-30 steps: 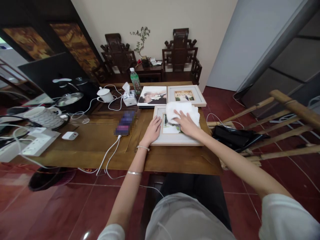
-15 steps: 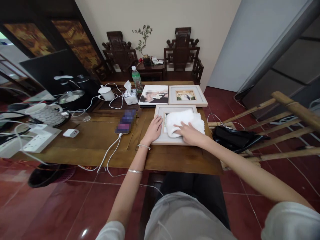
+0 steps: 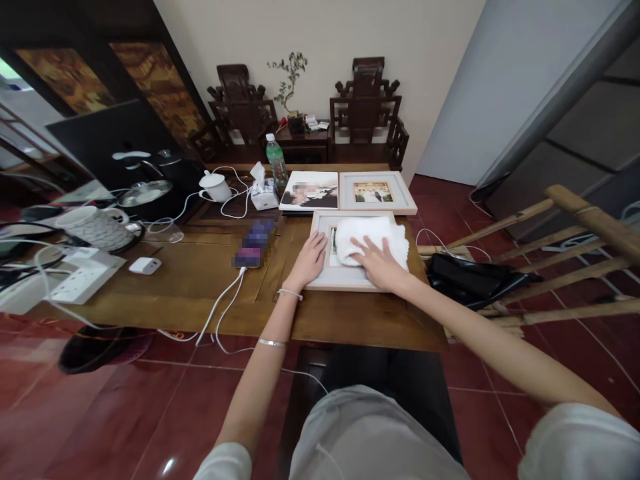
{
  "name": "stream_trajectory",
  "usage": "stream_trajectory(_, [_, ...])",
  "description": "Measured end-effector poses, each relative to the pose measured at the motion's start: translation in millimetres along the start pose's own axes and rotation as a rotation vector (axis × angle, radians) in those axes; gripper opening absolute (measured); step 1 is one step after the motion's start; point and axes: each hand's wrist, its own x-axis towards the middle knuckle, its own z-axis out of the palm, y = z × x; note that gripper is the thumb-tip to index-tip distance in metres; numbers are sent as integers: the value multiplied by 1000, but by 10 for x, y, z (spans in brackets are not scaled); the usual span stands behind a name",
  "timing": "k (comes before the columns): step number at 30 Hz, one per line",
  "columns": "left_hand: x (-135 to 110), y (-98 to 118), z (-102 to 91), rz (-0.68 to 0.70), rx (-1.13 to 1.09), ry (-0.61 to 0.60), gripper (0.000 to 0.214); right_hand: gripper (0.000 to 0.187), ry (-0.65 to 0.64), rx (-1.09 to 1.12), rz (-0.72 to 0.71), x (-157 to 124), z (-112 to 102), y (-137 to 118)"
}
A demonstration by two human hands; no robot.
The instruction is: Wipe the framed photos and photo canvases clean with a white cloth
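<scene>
A picture frame (image 3: 320,275) with a pale wooden border lies flat near the front right of the table. On top of it rests a folded white cloth (image 3: 367,233), which hides most of the picture inside. My right hand (image 3: 377,263) presses on the cloth with its fingers spread, palm down. My left hand (image 3: 309,259) lies flat along the frame's left side, fingers stretched out. Just behind are a second framed picture (image 3: 400,190) and a white-topped photo panel (image 3: 311,189).
Left of the frame lies a phone (image 3: 255,243) on a white cable. Farther back stand a tissue box (image 3: 265,193), a green-labelled bottle (image 3: 276,160) and a lidded white cup (image 3: 216,187). A power strip (image 3: 85,277) sits left; a bamboo chair (image 3: 525,227) stands right.
My right hand's fingers are spread wider and lie flatter on the cloth. The cloth's near left edge has shifted slightly. My left hand stays on the frame.
</scene>
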Motion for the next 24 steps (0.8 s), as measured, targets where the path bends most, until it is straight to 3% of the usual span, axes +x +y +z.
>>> stream_trajectory(3, [0,-17,11,2,-13,1,44,70,190,-66,80,347,65,265])
stream_trajectory(5, [-2,-26,13,2,-20,1,43,69,246,-92,122,549,54,385])
stream_trajectory(9, [-5,-34,12,-2,-18,3,43,65,135,-107,129,697,38,371])
stream_trajectory(14, [-4,-24,14,2,-31,0,43,65,-35,-77,46,361,-32,82])
stream_trajectory(20, [-2,18,-8,-14,-22,-1,43,63,-236,73,-132,-223,-400,-208])
stream_trajectory(24, [-2,21,-25,-14,-43,-4,44,61,-228,127,-231,-430,-483,-395])
